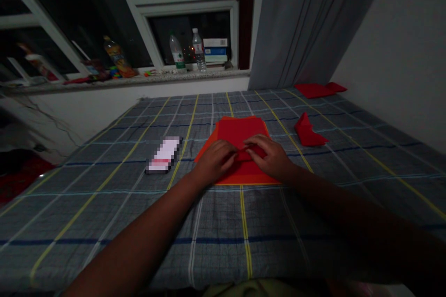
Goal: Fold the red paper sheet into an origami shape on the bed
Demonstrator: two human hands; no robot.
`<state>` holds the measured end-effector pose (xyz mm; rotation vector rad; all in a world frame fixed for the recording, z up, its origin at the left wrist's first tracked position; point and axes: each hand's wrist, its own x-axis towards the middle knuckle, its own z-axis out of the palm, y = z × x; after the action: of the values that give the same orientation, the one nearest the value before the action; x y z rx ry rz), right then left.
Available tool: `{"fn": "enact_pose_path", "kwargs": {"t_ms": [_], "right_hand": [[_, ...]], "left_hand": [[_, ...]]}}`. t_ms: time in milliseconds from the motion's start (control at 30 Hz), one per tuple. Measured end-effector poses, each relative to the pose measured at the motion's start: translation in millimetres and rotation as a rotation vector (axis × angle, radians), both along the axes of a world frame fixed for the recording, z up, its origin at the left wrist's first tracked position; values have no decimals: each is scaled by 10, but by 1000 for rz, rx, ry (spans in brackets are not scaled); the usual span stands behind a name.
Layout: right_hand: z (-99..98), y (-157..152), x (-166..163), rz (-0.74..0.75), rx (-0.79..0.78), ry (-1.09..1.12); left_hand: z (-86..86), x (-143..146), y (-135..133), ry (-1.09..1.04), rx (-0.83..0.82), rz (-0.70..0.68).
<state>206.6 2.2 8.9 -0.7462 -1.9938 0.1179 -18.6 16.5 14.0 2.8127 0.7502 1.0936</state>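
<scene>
A stack of red and orange paper sheets lies on the checked bedspread in front of me. Over it, my left hand and my right hand face each other, fingertips a little apart. Both pinch a small piece of folded red paper, one at each end. Its exact shape is hard to make out, red against red. To the right of my right hand rests a folded red paper shape with pointed corners. Left of my left hand lies a phone with its screen lit and blurred.
More red paper lies at the far right edge of the bedspread. On the windowsill stand plastic bottles, boxes and small clutter. A grey curtain hangs at the back right.
</scene>
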Motion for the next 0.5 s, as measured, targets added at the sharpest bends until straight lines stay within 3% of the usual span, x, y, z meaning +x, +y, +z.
{"fn": "enact_pose_path", "kwargs": {"t_ms": [267,500], "right_hand": [[84,-38,-6,-35,209,-140],[119,-85,-15,-4,210,-95]], "left_hand": [[37,-18,-36,35,251,66],[85,-15,-91,32,318,88]]}}
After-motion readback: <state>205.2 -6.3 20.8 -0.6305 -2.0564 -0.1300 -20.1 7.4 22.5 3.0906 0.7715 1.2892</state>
